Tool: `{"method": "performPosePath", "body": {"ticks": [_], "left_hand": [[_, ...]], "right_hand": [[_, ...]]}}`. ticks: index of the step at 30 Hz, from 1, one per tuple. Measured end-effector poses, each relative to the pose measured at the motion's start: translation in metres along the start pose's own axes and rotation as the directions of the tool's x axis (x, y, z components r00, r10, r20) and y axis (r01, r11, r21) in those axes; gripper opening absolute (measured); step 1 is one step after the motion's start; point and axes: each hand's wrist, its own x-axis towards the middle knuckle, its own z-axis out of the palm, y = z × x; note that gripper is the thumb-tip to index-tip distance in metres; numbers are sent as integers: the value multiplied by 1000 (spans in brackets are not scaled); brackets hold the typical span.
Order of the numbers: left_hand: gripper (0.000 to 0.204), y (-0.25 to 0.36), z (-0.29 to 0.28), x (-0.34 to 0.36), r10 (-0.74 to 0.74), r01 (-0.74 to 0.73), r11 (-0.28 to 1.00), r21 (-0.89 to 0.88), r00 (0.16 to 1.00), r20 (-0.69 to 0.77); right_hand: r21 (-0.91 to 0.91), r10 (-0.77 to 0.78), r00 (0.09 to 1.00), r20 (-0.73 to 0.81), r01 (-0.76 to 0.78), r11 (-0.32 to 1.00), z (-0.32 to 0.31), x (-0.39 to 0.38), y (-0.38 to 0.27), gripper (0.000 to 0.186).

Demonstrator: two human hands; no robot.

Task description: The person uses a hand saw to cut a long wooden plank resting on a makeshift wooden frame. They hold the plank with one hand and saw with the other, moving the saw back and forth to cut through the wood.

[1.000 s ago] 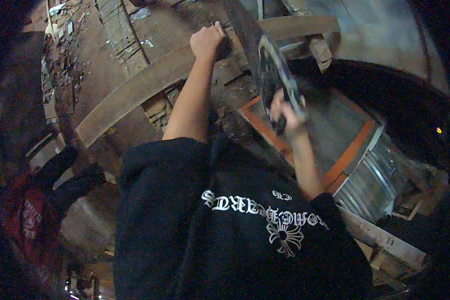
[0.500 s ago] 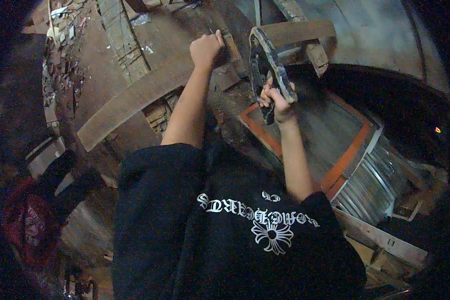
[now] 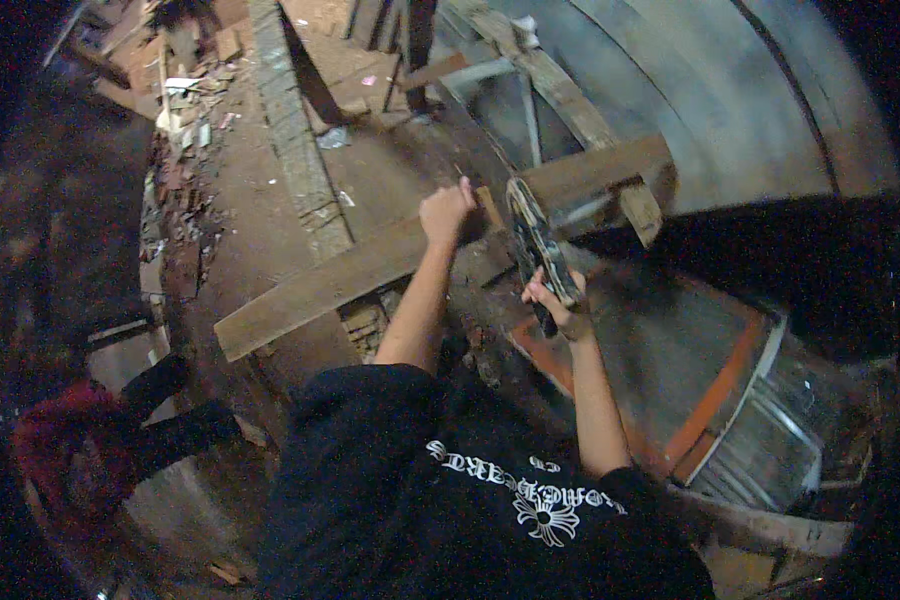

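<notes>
A long dark tool (image 3: 536,232) with a pale, worn edge and a rounded far end is gripped in my right hand (image 3: 562,306), fingers wrapped round its near end. I cannot make out its exact kind. My left hand (image 3: 448,212) is closed, thumb uppermost, over the far side of a long, slightly curved wooden plank (image 3: 330,295). Whatever it may hold is hidden. Just right of that hand, a small orange-brown piece of wood (image 3: 490,207) stands beside the tool's far end.
An orange-edged frame with a dark panel (image 3: 720,395) lies at the right. Another person in red (image 3: 75,440) is at the lower left. Broken scraps (image 3: 195,190) litter the ground, and a rough beam (image 3: 300,130) runs beyond the plank. A large grey curved surface (image 3: 710,90) fills the upper right.
The whole view has shifted, so the plank and both hands appear lower and further right. The tool has turned, showing its narrow edge more; my right hand still grips it.
</notes>
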Motion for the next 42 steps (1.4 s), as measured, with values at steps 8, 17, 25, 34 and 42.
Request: {"method": "performPosePath", "body": {"ticks": [8,17,25,34,42], "left_hand": [[48,-4,5,-9,-51,49,985,-164,999,-6],[46,-3,-8,-6,-89,98,976,-192,995,54],[54,-17,5,-4,-85,100,988,-120,988,125],[51,-16,-7,1,-68,84,989,-125,990,125],[49,-18,-1,1,-48,50,993,-107,999,18]], "right_hand": [[-54,14,1000,26,-12,998,3,-15,17,7],[340,271,958,-98,-223,914,3,-12,18,14],[4,65,996,-57,-65,998,5,-2,32,6],[-265,280,948,-152,-312,912,14,-30,1,14],[-271,353,892,-282,-427,862,12,-151,-3,9]]}}
